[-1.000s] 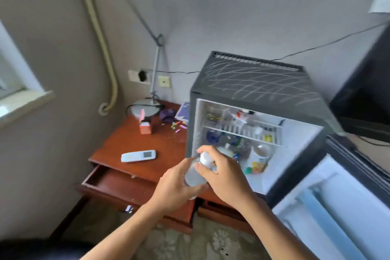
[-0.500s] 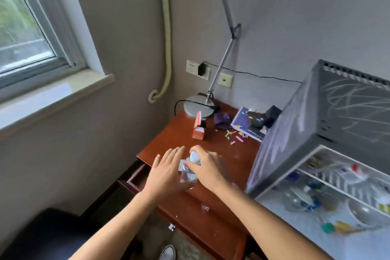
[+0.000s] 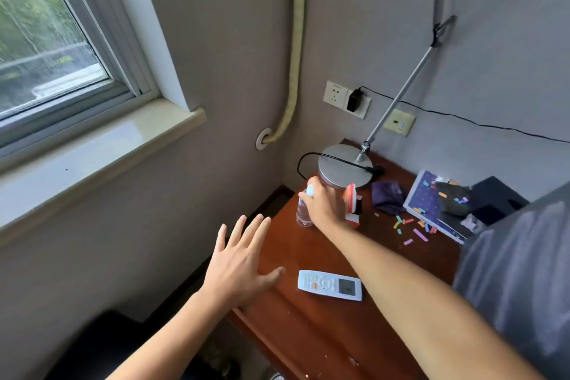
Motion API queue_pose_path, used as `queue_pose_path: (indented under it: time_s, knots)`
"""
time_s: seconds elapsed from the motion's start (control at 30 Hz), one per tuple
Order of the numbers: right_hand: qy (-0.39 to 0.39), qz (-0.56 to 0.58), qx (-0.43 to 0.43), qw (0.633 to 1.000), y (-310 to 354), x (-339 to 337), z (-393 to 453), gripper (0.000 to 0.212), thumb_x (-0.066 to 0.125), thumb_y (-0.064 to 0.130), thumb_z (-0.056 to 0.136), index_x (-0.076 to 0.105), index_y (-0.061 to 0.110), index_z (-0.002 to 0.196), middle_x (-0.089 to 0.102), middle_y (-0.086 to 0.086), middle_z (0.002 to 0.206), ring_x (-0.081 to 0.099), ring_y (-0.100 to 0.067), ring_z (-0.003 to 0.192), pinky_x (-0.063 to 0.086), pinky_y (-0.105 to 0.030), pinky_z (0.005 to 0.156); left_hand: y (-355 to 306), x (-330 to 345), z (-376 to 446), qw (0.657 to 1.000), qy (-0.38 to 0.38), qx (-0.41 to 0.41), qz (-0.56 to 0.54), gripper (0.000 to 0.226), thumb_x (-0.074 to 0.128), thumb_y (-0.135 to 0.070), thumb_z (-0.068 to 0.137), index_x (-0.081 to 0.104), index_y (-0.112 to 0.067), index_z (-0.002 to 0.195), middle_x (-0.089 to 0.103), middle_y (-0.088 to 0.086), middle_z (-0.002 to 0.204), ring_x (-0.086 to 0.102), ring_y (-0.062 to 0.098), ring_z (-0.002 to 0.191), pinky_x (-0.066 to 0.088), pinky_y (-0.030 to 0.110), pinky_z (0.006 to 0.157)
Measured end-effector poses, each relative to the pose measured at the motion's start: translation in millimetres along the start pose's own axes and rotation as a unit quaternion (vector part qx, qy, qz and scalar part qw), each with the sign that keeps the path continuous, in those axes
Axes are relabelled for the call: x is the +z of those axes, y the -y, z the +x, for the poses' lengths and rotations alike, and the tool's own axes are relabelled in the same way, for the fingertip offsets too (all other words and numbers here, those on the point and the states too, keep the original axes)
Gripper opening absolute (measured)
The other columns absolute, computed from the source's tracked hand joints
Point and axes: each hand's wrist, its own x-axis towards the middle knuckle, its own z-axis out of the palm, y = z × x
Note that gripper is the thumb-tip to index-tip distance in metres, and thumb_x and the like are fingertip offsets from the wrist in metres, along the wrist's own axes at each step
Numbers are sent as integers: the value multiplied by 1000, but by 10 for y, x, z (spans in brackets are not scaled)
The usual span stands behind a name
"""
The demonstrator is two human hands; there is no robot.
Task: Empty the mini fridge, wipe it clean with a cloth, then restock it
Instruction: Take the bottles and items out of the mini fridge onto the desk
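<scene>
A small clear plastic bottle (image 3: 303, 213) with a pale cap stands upright at the far left corner of the wooden desk (image 3: 314, 327). My right hand (image 3: 324, 203) grips it from above, around its neck and cap. With its fingers spread, my left hand (image 3: 242, 262) hovers empty over the desk's left edge. Only the grey side of the mini fridge (image 3: 518, 281) shows at the right edge; its inside is out of view.
A white remote (image 3: 329, 284) lies on the desk near my right forearm. Behind the bottle stand a lamp base (image 3: 344, 170), a small red-and-white carton (image 3: 351, 203), a purple cloth (image 3: 387, 196), a booklet (image 3: 427, 203) and scattered coloured bits. Wall and windowsill lie to the left.
The view has swung left, away from the open fridge. My right hand has carried the bottle to the far left desk corner, and my left hand has let go and spread open.
</scene>
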Motion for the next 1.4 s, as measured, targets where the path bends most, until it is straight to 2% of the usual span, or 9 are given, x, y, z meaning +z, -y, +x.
queue_pose_path:
  time_s: [0.2,0.33,0.4,0.5,0.6,0.73,0.97,1.27,1.4]
  knots:
    - [34,-10,10,999,47,65,256,30,62,41,99,57,17,115,70,-11,102,67,-32,92,42,-32,68,97,-60,125,1000,10,0,12,98,29,-83,86,-7,-35,164,-5,-14,171,-14,18,158,-5,51,127]
    - [56,18,2,998,48,-97,78,56,62,43,98,45,21,147,54,-6,144,54,-29,128,38,-40,99,-21,-73,164,1000,14,17,0,98,28,-83,86,-6,-35,164,-3,-12,172,-13,19,158,-8,51,127]
    - [9,-21,-17,1000,8,-208,-108,54,59,50,96,47,26,143,56,0,143,56,-26,129,33,-46,111,-129,-39,186,999,5,32,-16,97,30,-82,86,0,-33,165,1,-10,172,-11,20,158,-7,52,127]
    - [-73,-42,-32,996,-132,-414,-544,41,60,47,89,60,26,124,68,3,122,65,-25,114,51,-43,96,-398,58,171,997,-4,66,-30,95,34,-78,87,12,-29,165,10,-7,172,-4,23,159,0,57,127]
    - [-134,-62,-41,988,-321,-664,-1217,41,59,46,82,65,25,118,69,4,112,65,-24,103,55,-39,78,-796,158,35,993,3,117,-32,94,36,-75,87,17,-26,165,15,-6,172,-1,23,159,2,58,127]
    - [-191,-79,-36,978,-665,-917,-2248,41,60,41,83,67,22,120,68,3,112,62,-25,103,53,-41,82,-1322,265,-383,981,-12,193,-23,92,44,-72,84,32,-21,161,25,-3,169,12,26,159,12,61,124]
    - [-219,-93,11,971,-1144,-1143,-3742,46,58,40,87,65,22,128,67,2,119,61,-24,110,52,-42,90,-2069,389,-1275,962,8,272,-2,95,41,-74,83,23,-26,163,18,-4,171,5,27,159,5,58,126]
    - [-245,-133,186,942,-1979,-1529,-5624,48,51,44,91,60,22,133,66,-1,124,61,-25,112,53,-42,92,-3390,699,-2436,908,21,419,-5,92,38,-75,87,20,-26,164,18,-1,171,4,26,159,4,59,126]
    - [-234,-155,306,910,-2463,-1621,-6501,45,53,38,88,59,24,130,64,-1,125,62,-27,110,54,-41,88,-3978,903,-2953,877,39,479,10,93,32,-80,90,12,-28,165,10,-3,172,-3,23,159,-1,58,127]
